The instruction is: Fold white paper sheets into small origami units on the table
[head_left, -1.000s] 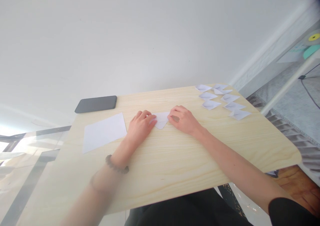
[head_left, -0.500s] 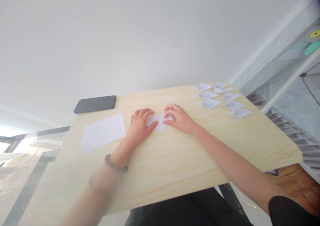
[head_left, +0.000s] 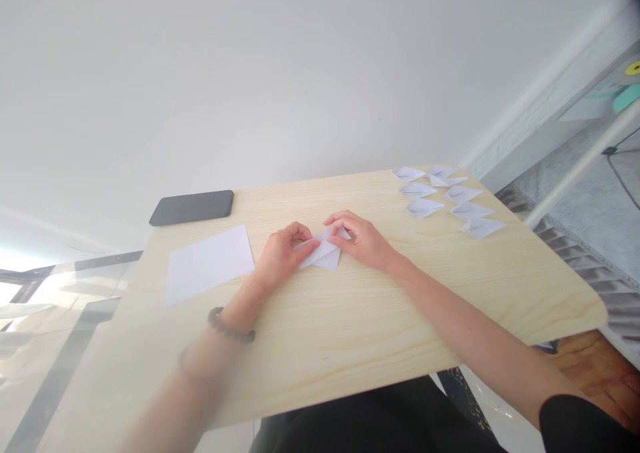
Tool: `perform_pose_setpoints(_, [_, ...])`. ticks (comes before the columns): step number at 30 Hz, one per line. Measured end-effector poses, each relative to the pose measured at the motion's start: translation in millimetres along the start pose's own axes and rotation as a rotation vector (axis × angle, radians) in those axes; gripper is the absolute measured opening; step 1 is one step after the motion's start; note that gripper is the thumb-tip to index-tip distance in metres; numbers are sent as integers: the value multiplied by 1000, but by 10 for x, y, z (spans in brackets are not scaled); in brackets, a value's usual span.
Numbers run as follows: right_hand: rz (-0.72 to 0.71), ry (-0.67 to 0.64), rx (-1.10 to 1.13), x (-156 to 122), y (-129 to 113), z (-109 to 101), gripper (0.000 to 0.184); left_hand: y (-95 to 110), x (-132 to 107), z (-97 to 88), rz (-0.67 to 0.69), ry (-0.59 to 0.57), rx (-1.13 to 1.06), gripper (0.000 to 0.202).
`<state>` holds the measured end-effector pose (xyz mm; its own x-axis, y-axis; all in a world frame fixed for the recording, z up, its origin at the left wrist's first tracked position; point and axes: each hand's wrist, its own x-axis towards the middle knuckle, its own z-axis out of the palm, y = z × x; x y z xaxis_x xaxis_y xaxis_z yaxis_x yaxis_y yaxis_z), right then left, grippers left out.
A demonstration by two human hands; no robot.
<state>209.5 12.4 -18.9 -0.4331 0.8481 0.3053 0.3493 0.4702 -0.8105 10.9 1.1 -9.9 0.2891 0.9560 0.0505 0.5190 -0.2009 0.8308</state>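
Between my hands, at the middle of the table, is a partly folded piece of white paper (head_left: 327, 259), its lower flap pointing toward me. My left hand (head_left: 287, 253) pinches its left end between thumb and curled fingers. My right hand (head_left: 357, 241) grips the right end, thumb and fingertips on the paper. Parts of the paper are hidden under the fingers. To the left of my left hand lies a flat white sheet (head_left: 210, 265).
A dark phone (head_left: 193, 207) rests at the table's back left, near the wall (head_left: 300, 73). Several folded white paper shapes (head_left: 424, 207) lie in two rows at the back right. The wooden table (head_left: 350, 333) has a rounded right corner.
The fingers of my left hand have curled from lying flat into a pinch. The paper's left part has lifted and now slants, with more of the lower flap showing.
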Motion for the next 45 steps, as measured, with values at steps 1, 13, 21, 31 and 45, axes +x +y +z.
perform_pose_setpoints(1, [31, 28, 61, -2, -11, 18, 14, 13, -7, 2, -11, 10, -39, 21])
perform_pose_setpoints(13, [186, 99, 140, -27, -69, 58, 28, 101, -63, 42, 109, 156, 9, 26])
perform_pose_setpoints(21, [136, 139, 24, -23, -129, 8, 20, 139, -43, 44, 79, 193, 41, 23])
perform_pose_setpoints(31, [243, 165, 164, -35, -8, -116, 27, 20, -28, -39, 69, 221, 114, 23])
perform_pose_setpoints(45, [264, 168, 165, -22, -2, -69, 31, 26, -44, -33, 28, 3, -242, 30])
